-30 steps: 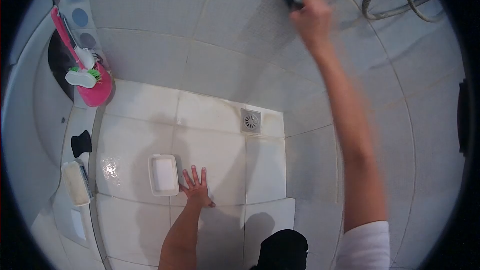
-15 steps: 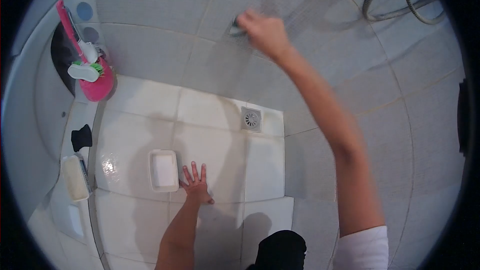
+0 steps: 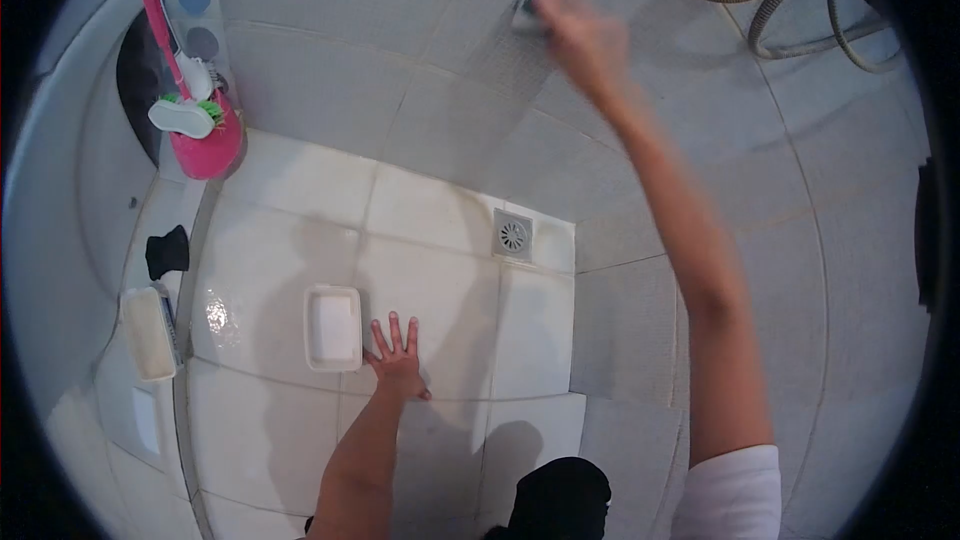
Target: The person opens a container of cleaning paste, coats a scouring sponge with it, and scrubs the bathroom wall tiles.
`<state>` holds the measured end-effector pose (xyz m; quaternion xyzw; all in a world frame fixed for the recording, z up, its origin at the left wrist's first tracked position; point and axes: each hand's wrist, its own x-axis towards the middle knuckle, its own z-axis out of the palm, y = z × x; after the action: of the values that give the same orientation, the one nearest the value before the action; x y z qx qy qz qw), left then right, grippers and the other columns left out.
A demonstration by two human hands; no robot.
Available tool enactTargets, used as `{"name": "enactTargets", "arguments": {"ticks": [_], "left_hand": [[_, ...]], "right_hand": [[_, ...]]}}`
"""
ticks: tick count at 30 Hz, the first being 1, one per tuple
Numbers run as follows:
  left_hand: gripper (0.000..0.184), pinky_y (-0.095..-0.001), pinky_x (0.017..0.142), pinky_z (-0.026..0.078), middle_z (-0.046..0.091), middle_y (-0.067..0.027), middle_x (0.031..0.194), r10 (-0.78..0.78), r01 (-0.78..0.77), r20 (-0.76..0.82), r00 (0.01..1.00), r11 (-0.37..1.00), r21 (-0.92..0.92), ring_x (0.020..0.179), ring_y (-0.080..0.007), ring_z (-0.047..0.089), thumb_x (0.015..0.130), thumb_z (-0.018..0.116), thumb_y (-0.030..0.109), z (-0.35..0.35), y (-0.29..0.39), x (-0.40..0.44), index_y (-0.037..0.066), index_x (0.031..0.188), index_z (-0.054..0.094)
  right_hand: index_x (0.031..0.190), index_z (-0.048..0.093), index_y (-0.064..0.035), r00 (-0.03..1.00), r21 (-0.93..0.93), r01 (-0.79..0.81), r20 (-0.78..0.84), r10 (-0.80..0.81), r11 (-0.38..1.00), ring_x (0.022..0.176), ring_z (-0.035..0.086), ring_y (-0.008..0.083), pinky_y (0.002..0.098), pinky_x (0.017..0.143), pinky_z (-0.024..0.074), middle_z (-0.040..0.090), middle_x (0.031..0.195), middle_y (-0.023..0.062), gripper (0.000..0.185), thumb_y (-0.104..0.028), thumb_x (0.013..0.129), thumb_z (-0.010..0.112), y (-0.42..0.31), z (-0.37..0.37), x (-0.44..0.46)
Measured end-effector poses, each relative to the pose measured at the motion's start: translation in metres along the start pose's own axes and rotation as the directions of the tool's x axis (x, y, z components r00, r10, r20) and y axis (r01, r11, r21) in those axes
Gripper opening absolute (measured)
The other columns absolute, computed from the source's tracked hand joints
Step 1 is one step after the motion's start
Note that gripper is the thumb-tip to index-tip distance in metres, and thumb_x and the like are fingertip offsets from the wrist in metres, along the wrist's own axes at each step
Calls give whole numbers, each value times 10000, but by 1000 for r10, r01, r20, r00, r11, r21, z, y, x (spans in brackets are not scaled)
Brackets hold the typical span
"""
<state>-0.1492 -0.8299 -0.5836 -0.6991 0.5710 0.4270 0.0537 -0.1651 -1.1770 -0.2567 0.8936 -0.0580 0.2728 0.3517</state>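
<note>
My left hand (image 3: pixel 399 367) lies flat on the white floor tiles, fingers spread, holding nothing. Just left of it stands a white rectangular tub (image 3: pixel 333 328) with something white inside. High on the grey tiled wall (image 3: pixel 430 120), my blurred right hand (image 3: pixel 588 40) is closed around a small scrubber (image 3: pixel 528 12). The scrubber looks dark on top and pale below, and its face is against the wall. My fingers hide part of it, so its exact kind is unclear.
A square floor drain (image 3: pixel 513 234) sits near the wall corner. At left are a pink holder (image 3: pixel 208 145) with brushes, a black object (image 3: pixel 167 253) and an off-white container (image 3: pixel 150 334) on the ledge. Hoses (image 3: pixel 775 15) hang upper right.
My right hand has moved up and to the right along the wall with the scrubber. My left hand stays planted beside the tub. The camera view has shifted slightly.
</note>
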Motion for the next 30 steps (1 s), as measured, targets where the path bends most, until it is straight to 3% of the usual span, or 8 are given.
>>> {"name": "enactTargets", "arguments": {"ticks": [3, 7, 13, 17, 19, 24, 26, 30], "left_hand": [[1497, -759, 955, 68, -266, -190, 1470, 6, -6, -13, 1000, 1000, -18, 1320, -482, -233, 407, 881, 412, -2, -1, -1, 195, 1438, -182], [1498, -761, 950, 81, -262, -190, 1471, 1, -1, 11, 1000, 1000, -9, 1320, -487, -226, 406, 884, 413, -1, -1, 3, 192, 1438, -180], [1502, -764, 947, 93, -247, -194, 1476, -3, 3, -27, 1000, 1000, -7, 1322, -491, -215, 404, 889, 418, 3, -2, 2, 190, 1439, -176], [1500, -766, 945, 87, -242, -184, 1481, 5, -5, 2, 1000, 1000, -26, 1324, -495, -206, 407, 890, 413, 2, -3, 4, 187, 1439, -174], [1470, -749, 960, 123, -236, -173, 1486, -14, 14, 25, 1000, 1000, -4, 1336, -480, -188, 436, 882, 401, -10, 1, -2, 199, 1441, -173], [1446, -731, 972, 164, -225, -164, 1492, -42, 41, 33, 999, 999, 36, 1348, -470, -164, 467, 872, 396, -9, 2, -3, 212, 1438, -183], [1503, -779, 932, 84, -245, -188, 1478, -12, 12, -9, 1000, 1000, 16, 1324, -502, -193, 405, 887, 449, 4, -1, 6, 200, 1439, -176], [1442, -728, 975, 161, -217, -167, 1494, -39, 37, 30, 999, 999, 39, 1349, -473, -155, 461, 874, 397, -14, 3, -3, 213, 1444, -164]], "right_hand": [[839, 530, -141, 988, -141, -149, -64, 142, 979, 629, 630, 194, 331, 464, 505, 535, 780, 32, 115, -125, 745, 595, 7, -10, 12], [835, 529, -148, 994, -68, 10, 111, -3, 998, 605, 619, 216, 342, 474, 502, 547, 779, 34, 132, -82, 736, 587, -26, 28, -16], [806, 519, -149, 972, -90, -210, -127, 198, 973, 586, 611, 175, 327, 474, 507, 525, 769, 18, 103, -93, 742, 576, -10, 10, 1], [799, 510, -125, 996, -13, -74, 53, 75, 997, 599, 607, 266, 372, 469, 489, 552, 763, 60, 156, -42, 697, 595, -31, 30, -18], [909, 584, -110, 992, 25, -119, -33, 120, 993, 660, 617, 288, 392, 560, 506, 596, 793, 66, 304, 17, 635, 622, -5, 5, 2], [796, 522, -3, 857, 104, -360, -355, 373, 927, 683, 581, 349, 407, 534, 430, 583, 805, 142, 110, 69, 715, 505, 1, -18, 84], [904, 572, -93, 910, 29, -334, -250, 330, 942, 677, 624, 282, 390, 583, 515, 592, 791, 95, 260, -2, 663, 612, -32, 34, 62], [850, 577, -108, 989, 50, -114, 95, 109, 992, 616, 632, 272, 390, 508, 509, 606, 885, 92, 125, -94, 730, 607, -80, 77, 31]]}}
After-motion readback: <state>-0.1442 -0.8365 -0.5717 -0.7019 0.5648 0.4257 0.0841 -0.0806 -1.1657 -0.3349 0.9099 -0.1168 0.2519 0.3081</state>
